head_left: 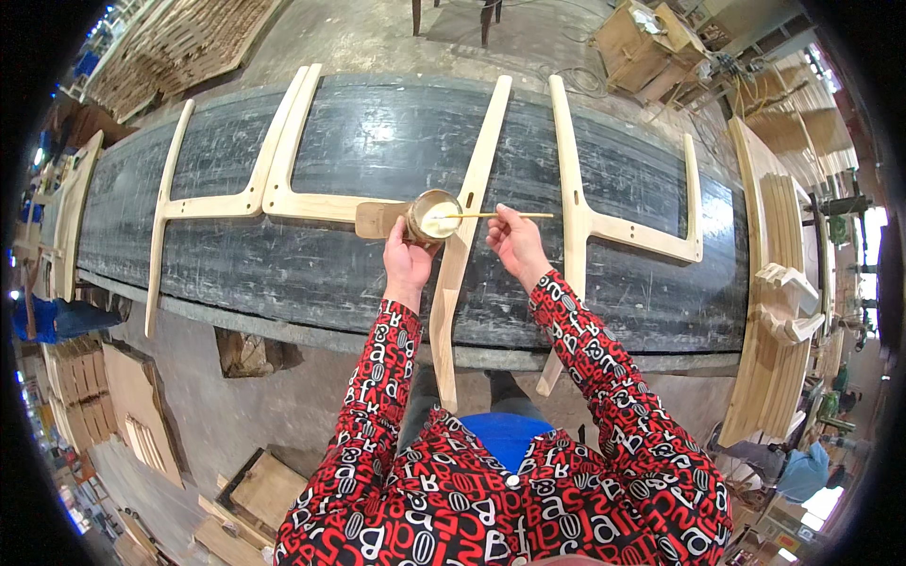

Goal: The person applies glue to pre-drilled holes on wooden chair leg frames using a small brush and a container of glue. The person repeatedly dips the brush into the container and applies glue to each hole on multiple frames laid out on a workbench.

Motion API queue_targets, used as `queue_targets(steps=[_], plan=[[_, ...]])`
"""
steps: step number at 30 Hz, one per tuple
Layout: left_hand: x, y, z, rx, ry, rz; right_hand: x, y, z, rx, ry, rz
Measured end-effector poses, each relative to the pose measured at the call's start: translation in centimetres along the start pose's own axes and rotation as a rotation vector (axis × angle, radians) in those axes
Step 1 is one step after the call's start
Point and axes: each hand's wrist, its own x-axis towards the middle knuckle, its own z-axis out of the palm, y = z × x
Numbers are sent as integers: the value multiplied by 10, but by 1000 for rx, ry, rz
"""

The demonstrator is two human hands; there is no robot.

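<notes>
My left hand (408, 258) is wrapped round a small brownish pot (416, 228) of thick cream-coloured paste (442, 223), probably glue. With the fingers of my right hand (517, 243) I pinch a thin wooden stick (536, 216), one end of which reaches into the paste. Beneath the pot is a pale wooden leg (486, 141) with a slot in it. A flat brown piece (374, 221) lies left of the pot, over the end of a wooden rail (330, 206). Right of my right hand stretches another slotted wooden leg (566, 151), joined to an L-shaped piece (642, 232).
A long dark workbench (377, 123) carries the parts, including a further wooden frame (203, 206) at left. Two leg ends overhang the near edge. Stacked boards (769, 311) stand at right, with curved pale parts (793, 307) on them. A wooden crate (646, 47) is beyond the bench.
</notes>
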Motion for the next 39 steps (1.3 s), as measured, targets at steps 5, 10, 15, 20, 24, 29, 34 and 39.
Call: queue_targets(steps=[5, 10, 15, 20, 24, 29, 34, 39], plan=[[13, -9, 4, -20, -28, -45, 5, -6, -7, -27, 28, -83], [16, 10, -9, -30, 8, -4, 12, -46, 5, -467, -88, -568], [-6, 25, -34, -74, 45, 26, 21, -55, 19, -1254, -81, -832], [-28, 37, -59, -76, 102, 79, 31, -45, 33, -1336, -233, -935], [-36, 40, -67, -66, 139, 83, 41, -39, 35, -1453, -314, -1012], [-42, 48, -69, -55, 162, 103, 46, -35, 40, -1535, -375, -921], [-43, 52, -65, -92, 145, 86, 46, -47, 45, -1569, -338, -902], [-45, 52, -65, -78, 100, 71, 47, -37, 52, -1461, -350, -732]])
